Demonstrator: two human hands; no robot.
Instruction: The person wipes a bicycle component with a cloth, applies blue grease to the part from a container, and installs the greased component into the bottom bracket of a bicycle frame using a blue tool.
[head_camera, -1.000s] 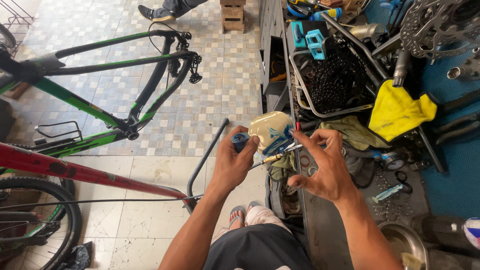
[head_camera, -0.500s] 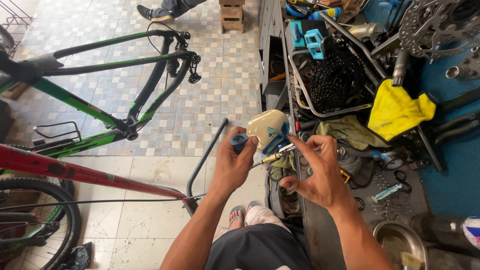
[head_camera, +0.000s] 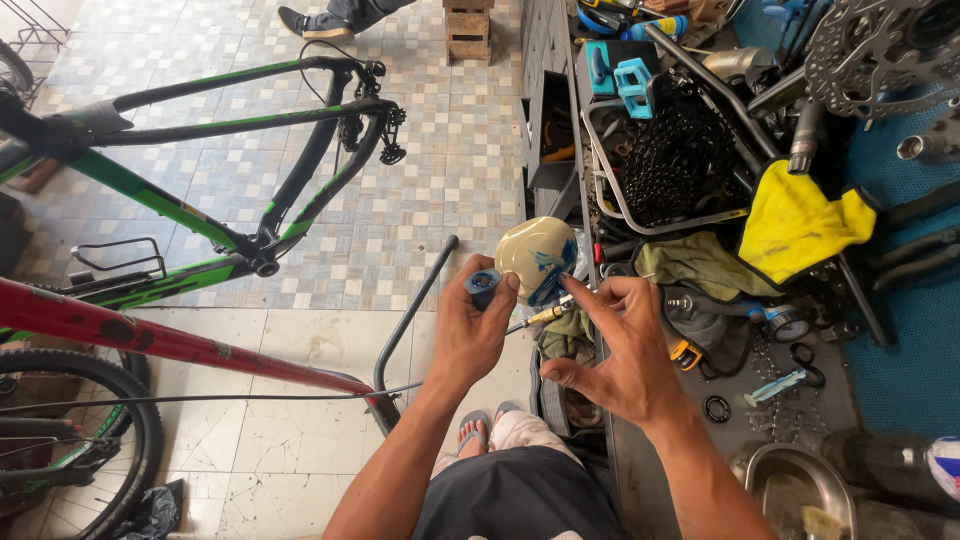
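Observation:
My left hand (head_camera: 470, 335) is closed around a small blue roll (head_camera: 483, 284) near the edge of the workbench. A thin metal cable end with a brass fitting (head_camera: 545, 316) runs between my hands. My right hand (head_camera: 618, 350) pinches that fitting with thumb and fingertips, the other fingers spread. A cream-coloured tub with blue smears (head_camera: 535, 258) stands just beyond both hands. A thin black cable (head_camera: 200, 398) leads from my left hand toward the red bicycle frame (head_camera: 150, 340).
A green and black bicycle frame (head_camera: 200, 200) lies on the tiled floor at left. The workbench at right holds a tray of black chains and cogs (head_camera: 670, 160), a yellow rag (head_camera: 800, 225), a metal bowl (head_camera: 790, 485) and small parts. A person's shoe (head_camera: 310, 25) shows at top.
My right hand has shifted slightly left and down along the cable end, its fingers spreading more. My left hand keeps its hold in almost the same place.

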